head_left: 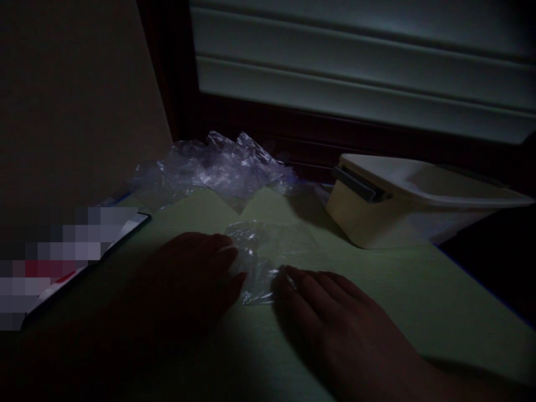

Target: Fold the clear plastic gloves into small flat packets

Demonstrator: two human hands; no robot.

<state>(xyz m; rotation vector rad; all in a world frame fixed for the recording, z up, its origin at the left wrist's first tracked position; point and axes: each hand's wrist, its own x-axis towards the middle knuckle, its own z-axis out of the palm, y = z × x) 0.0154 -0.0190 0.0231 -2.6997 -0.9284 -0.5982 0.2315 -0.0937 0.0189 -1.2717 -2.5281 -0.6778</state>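
Note:
A clear, crinkled plastic bag (268, 282) lies flat on the pale green tabletop (377, 279), between my two hands. My left hand (196, 273) has its fingers curled around the bag's left side, with the thumb near its lower left part. On the other side, my right hand (335, 312) rests with fingers stretched out flat, their tips touching the bag's right edge. Its thumb is mostly hidden. Dim light makes the left hand's finger detail hard to see.
A heap of clear plastic bags (209, 162) sits at the table's back edge. At the right corner stands an uncovered cream plastic bin (372, 223) with a dark latch. A tablet-like device (129, 226) with a blurred screen is on the left. Behind is a slatted panel (355, 61).

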